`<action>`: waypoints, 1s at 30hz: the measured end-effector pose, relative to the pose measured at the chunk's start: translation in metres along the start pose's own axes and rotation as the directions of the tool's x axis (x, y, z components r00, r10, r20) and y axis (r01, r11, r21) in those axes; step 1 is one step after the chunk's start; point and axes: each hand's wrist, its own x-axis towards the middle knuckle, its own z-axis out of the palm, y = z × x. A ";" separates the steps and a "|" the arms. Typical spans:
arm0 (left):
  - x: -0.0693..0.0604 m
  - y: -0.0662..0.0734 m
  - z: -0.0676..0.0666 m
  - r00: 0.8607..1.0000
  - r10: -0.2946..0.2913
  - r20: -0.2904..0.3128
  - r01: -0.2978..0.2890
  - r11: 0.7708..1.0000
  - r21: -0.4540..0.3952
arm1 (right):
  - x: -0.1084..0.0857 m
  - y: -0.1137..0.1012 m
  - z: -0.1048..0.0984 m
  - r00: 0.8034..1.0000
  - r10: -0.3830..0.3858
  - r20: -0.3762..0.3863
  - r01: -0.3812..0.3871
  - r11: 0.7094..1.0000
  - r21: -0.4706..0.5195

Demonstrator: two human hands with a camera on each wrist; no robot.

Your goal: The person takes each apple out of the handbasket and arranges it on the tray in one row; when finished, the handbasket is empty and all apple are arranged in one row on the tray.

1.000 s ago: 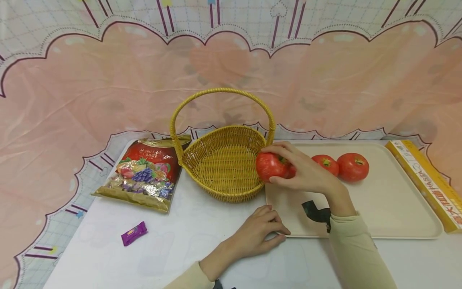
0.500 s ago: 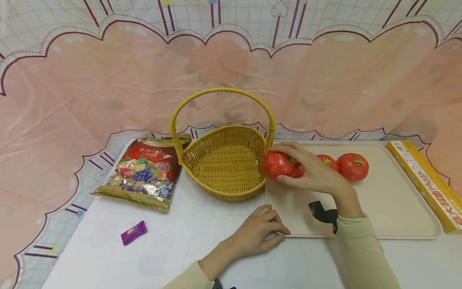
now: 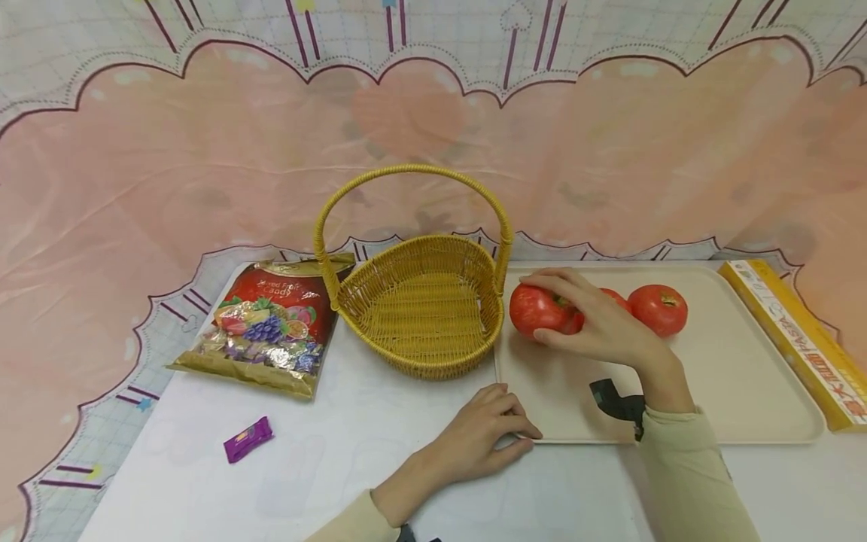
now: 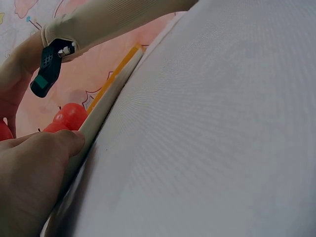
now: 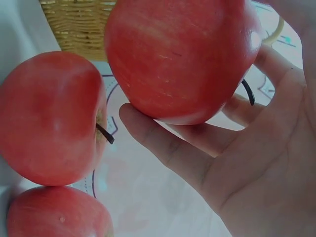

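Note:
My right hand [image 3: 603, 320] holds a red apple [image 3: 538, 309] over the left part of a beige tray [image 3: 731, 384]. In the right wrist view, the fingers and thumb curve round this apple [image 5: 180, 54], and two more apples [image 5: 52, 121] lie below it. Further right on the tray sits another apple [image 3: 658, 309], with one beside it [image 3: 615, 296] partly hidden by the hand. My left hand [image 3: 474, 436] rests on the tray's near left corner, fingers relaxed. A yellow wicker basket [image 3: 433, 369] with a tall handle stands just left of the tray, its inside bare.
A red and gold bag of mixed fruit candy [image 3: 267, 324] lies left of the basket. Nearer me is a small purple wrapped candy [image 3: 248, 439]. A long yellow pasta box [image 3: 802, 346] lies along the tray's right edge. A patterned cloth [image 3: 433, 120] hangs behind the table.
My right hand has moved right with the apple, from the basket's rim to over the tray, covering more of the apple behind it. The left hand stays in place.

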 end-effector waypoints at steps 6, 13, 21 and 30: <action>-0.002 -0.001 0.000 0.999 -0.031 0.011 0.031 0.999 -0.014 | -0.001 0.003 -0.002 1.000 0.002 0.004 -0.002 1.000 -0.023; -0.002 -0.001 0.000 1.000 -0.012 0.009 0.012 1.000 -0.020 | -0.007 0.010 -0.007 0.999 0.050 -0.006 -0.050 0.999 -0.004; -0.001 0.000 0.001 1.000 -0.013 -0.009 0.013 1.000 -0.026 | -0.010 0.017 -0.013 0.999 0.052 0.004 -0.052 0.999 -0.015; -0.002 0.000 0.002 1.000 -0.012 -0.012 0.012 0.999 -0.038 | -0.013 0.023 -0.016 0.998 0.069 -0.005 -0.068 0.997 0.024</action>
